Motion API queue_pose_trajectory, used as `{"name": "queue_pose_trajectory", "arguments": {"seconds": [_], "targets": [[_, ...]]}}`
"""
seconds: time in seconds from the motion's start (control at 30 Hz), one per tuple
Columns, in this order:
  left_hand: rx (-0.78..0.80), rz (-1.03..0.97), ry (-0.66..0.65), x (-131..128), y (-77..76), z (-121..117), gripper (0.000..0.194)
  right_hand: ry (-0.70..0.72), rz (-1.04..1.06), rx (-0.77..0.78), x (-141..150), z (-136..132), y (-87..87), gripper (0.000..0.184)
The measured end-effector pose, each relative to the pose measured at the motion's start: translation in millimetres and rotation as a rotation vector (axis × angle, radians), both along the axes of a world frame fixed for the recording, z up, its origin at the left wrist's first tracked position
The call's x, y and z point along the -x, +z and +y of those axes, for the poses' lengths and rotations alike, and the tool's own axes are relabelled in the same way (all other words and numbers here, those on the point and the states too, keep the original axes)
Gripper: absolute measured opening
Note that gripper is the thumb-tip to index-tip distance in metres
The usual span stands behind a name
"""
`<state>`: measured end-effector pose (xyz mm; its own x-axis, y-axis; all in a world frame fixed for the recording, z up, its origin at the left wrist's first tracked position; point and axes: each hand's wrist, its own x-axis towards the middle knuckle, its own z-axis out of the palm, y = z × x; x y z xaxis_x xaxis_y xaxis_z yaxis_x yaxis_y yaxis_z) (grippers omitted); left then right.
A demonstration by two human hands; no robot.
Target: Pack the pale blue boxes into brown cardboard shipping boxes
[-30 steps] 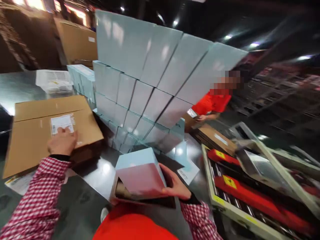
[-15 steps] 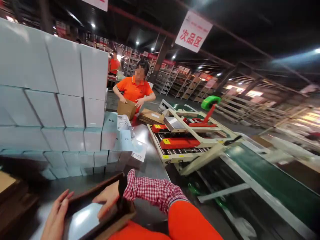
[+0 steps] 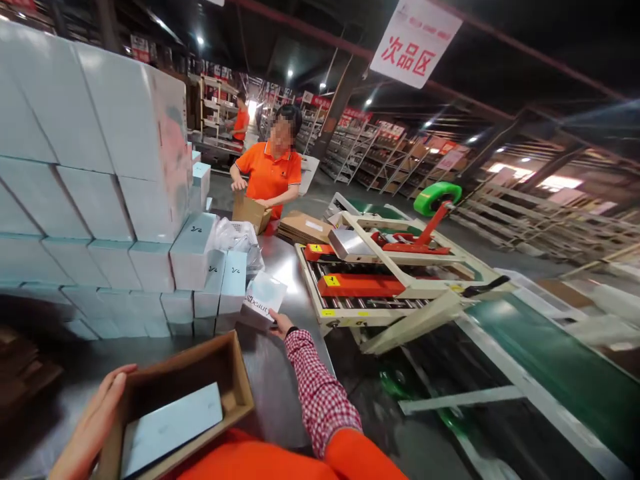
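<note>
An open brown cardboard box (image 3: 244, 377) is tilted in front of my body. Inside it lies a pale blue-white carton (image 3: 175, 423), flat on the bottom. My left hand (image 3: 97, 413) grips the box's left side, its fingers stretched along the rim. My right hand (image 3: 283, 325) reaches out over the metal table and pinches the near right corner of a white card (image 3: 265, 300) printed with "beauty". The card lies at the top of a dark-sided pile; whether it is one card or several, I cannot tell.
White cartons (image 3: 110, 207) form a tall stack at left. Clear plastic packaging (image 3: 240, 240) lies beyond the card. Across the metal table (image 3: 295, 373), a co-worker (image 3: 273, 173) in orange handles a brown box beside flat cardboard (image 3: 305, 227). A roller machine (image 3: 360, 287) and green conveyor (image 3: 550, 353) stand at right.
My right hand has left the inside of the cardboard box and moved forward to the white card. The carton in the box is now uncovered. My left hand stays at the box's side.
</note>
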<state>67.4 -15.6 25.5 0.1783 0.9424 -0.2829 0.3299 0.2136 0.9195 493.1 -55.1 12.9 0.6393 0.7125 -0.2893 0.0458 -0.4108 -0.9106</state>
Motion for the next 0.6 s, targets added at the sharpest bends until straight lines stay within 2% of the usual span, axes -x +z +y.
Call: {"name": "queue_pose_trajectory", "arguments": {"seconds": [0.07,0.17,0.27,0.33,0.4,0.47,0.53,0.6], "targets": [[-0.033,0.021,0.007,-7,4.1,-3,0.061,-0.011,0.127,-0.001,-7,-13,-8.5,0.029],[-0.049,0.029,0.050,-12,5.7,-5,0.058,-0.013,0.219,-0.110,-17,-36,1.0,0.037],[-0.047,-0.013,0.077,-14,6.6,-7,0.056,0.059,0.263,-0.299,-9,-55,33.6,0.058],[-0.051,-0.041,0.095,-14,9.0,-10,0.057,0.264,0.196,-0.446,12,-64,61.7,0.070],[-0.053,-0.067,0.102,-15,12.0,-14,0.056,0.551,-0.081,-0.580,42,-69,87.6,0.074],[-0.033,-0.088,0.112,-15,14.2,-17,0.054,0.806,-0.522,-0.673,73,-71,105.7,0.072],[0.000,-0.104,0.118,-15,15.1,-19,0.054,0.960,-0.933,-0.758,99,-70,115.0,0.070],[0.024,-0.121,0.120,-16,15.5,-19,0.054,1.055,-1.173,-0.804,116,-70,119.4,0.066]]}}
